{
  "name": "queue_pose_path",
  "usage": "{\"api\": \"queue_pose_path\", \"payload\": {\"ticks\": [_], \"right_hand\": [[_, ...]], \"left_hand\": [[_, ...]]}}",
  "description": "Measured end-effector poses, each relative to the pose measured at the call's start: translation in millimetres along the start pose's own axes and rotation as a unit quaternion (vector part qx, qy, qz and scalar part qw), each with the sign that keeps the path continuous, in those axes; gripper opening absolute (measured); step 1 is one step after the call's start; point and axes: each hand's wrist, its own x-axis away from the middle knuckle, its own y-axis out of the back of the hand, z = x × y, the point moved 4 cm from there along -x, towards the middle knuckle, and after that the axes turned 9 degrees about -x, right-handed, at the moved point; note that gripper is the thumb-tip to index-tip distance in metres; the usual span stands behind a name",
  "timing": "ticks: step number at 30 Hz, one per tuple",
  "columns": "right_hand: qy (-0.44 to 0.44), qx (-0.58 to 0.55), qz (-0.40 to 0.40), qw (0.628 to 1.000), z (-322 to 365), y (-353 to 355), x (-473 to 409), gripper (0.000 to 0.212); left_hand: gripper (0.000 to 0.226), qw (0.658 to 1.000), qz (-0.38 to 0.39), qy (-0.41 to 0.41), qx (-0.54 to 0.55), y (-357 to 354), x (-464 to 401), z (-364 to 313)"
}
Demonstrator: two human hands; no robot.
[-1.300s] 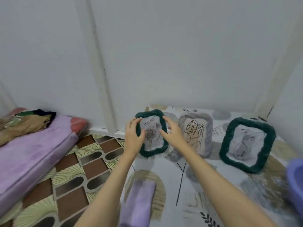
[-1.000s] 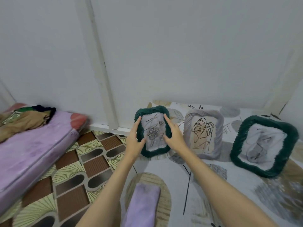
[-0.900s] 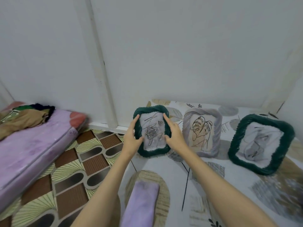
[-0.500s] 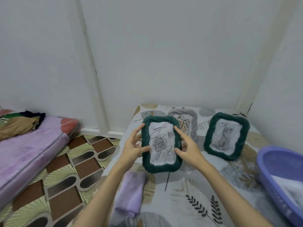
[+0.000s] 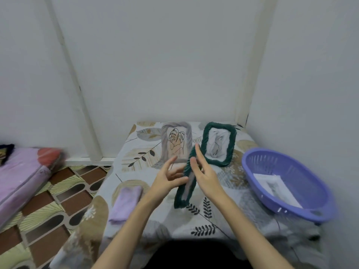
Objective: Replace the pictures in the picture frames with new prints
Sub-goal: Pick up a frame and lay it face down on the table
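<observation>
A small dark green frame (image 5: 184,189) is held above the table, turned nearly edge-on, its glass side facing right. My left hand (image 5: 168,178) supports its left side with fingers spread. My right hand (image 5: 204,171) presses flat against its right side. Behind, a grey frame (image 5: 175,144) with a leaf line drawing stands against the wall. To its right leans a larger dark green frame (image 5: 218,144) holding a pale print. White prints (image 5: 275,187) lie inside a purple basket (image 5: 287,183) at the right.
The table wears a leaf-patterned cloth (image 5: 204,216). A folded lilac cloth (image 5: 125,200) lies near its left edge. A purple mattress (image 5: 21,177) sits on the patterned floor (image 5: 58,195) at the left. White walls close the corner behind the table.
I have lifted the small green frame off the table's back row, drawn it towards me and turned it from face-on to nearly edge-on. The view has swung right, bringing the basket in.
</observation>
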Motion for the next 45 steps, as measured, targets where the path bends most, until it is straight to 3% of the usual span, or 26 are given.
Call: {"api": "queue_pose_path", "payload": {"ticks": [3, 6, 9, 11, 12, 14, 17, 20, 24, 27, 31, 33, 36, 40, 42, 45], "right_hand": [[-0.007, 0.026, -0.038, 0.999, -5, 15, 14, 0.054], [-0.013, 0.06, -0.077, 0.995, -14, 33, 24, 0.057], [-0.024, 0.043, -0.083, 0.995, -17, 47, 28, 0.062], [-0.032, 0.025, -0.076, 0.996, -19, 54, 27, 0.062], [-0.033, 0.018, -0.069, 0.997, -22, 57, 25, 0.062], [-0.032, 0.001, -0.05, 0.998, -27, 60, 21, 0.062], [-0.05, -0.029, -0.022, 0.998, -37, 59, 12, 0.062], [-0.057, 0.02, -0.03, 0.998, -46, 61, 4, 0.06], [-0.07, 0.198, -0.001, 0.978, -68, 58, -2, 0.066], [-0.125, 0.271, 0.024, 0.954, -95, 57, -6, 0.071], [-0.154, 0.45, 0.058, 0.878, -121, 61, -11, 0.064], [-0.155, 0.488, 0.078, 0.856, -128, 60, -13, 0.061], [-0.148, 0.495, 0.08, 0.852, -135, 59, -15, 0.064], [-0.145, 0.471, 0.011, 0.87, -137, 66, -12, 0.075], [-0.128, 0.486, 0.001, 0.864, -136, 65, -9, 0.079], [-0.105, 0.512, 0.02, 0.852, -138, 61, -5, 0.1]], "left_hand": [[0.07, 0.994, 0.103, 0.023, -0.005, -24, 4, 3], [0.056, 0.99, 0.126, 0.043, 0.039, -29, 4, -1], [0.043, 0.995, 0.016, 0.021, 0.092, -14, 0, -8], [0.038, 0.995, -0.092, -0.019, 0.033, 1, -4, -7], [0.039, 0.992, -0.119, -0.032, -0.03, 6, -6, -4], [0.055, 0.988, -0.071, -0.023, -0.135, 4, -9, 6], [0.079, 0.991, 0.043, 0.036, -0.12, -8, -9, 21], [0.086, 0.986, 0.023, 0.054, -0.154, -11, -15, 39], [0.1, 0.958, -0.002, 0.061, -0.281, -15, -22, 66], [0.098, 0.917, -0.011, 0.072, -0.393, -14, -27, 75], [0.09, 0.833, 0.021, 0.083, -0.546, -9, -38, 82], [0.089, 0.811, 0.036, 0.091, -0.577, -7, -41, 88], [0.088, 0.803, 0.024, 0.083, -0.589, -3, -44, 92], [0.11, 0.824, -0.052, 0.055, -0.562, 3, -46, 92], [0.11, 0.819, -0.057, 0.048, -0.569, 2, -46, 94], [0.112, 0.804, -0.049, 0.04, -0.591, -1, -42, 99]]}}
